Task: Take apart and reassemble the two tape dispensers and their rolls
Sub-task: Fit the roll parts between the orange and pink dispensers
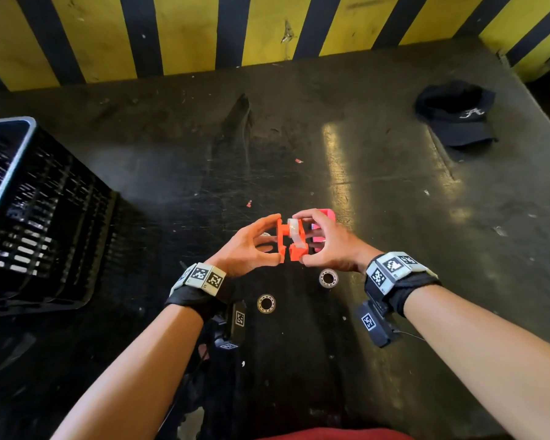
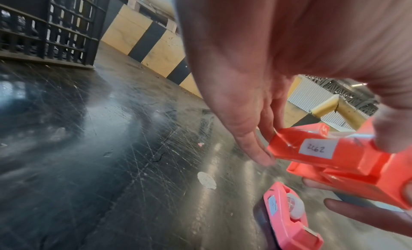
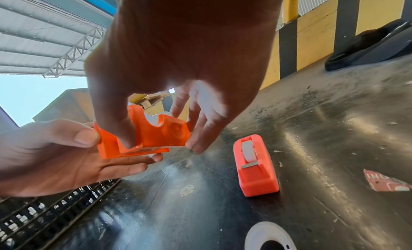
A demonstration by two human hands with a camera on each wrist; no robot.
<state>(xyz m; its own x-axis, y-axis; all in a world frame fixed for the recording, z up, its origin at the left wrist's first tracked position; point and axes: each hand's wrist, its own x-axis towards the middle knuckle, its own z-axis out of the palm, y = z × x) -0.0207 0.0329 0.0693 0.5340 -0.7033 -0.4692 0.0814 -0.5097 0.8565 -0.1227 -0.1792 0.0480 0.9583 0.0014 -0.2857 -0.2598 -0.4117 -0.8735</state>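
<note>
Both hands hold the orange tape dispenser (image 1: 283, 246) just above the dark table, with a whitish tape roll (image 1: 294, 231) seated in it. My left hand (image 1: 273, 239) pinches its left side between thumb and fingers. From the right side, my right hand (image 1: 308, 239) pinches it the same way. In the left wrist view the orange dispenser (image 2: 334, 158) shows a paper label. In the right wrist view the orange dispenser (image 3: 153, 137) sits between both hands. The pink dispenser (image 1: 326, 217) stands on the table behind my right hand, its own roll (image 3: 248, 151) in place.
Two loose tape rolls (image 1: 328, 277) (image 1: 266, 303) lie on the table near my wrists. A black slatted crate (image 1: 29, 217) stands at the left. A black cap (image 1: 456, 114) lies at the far right. A yellow and black striped wall (image 1: 267, 30) bounds the back.
</note>
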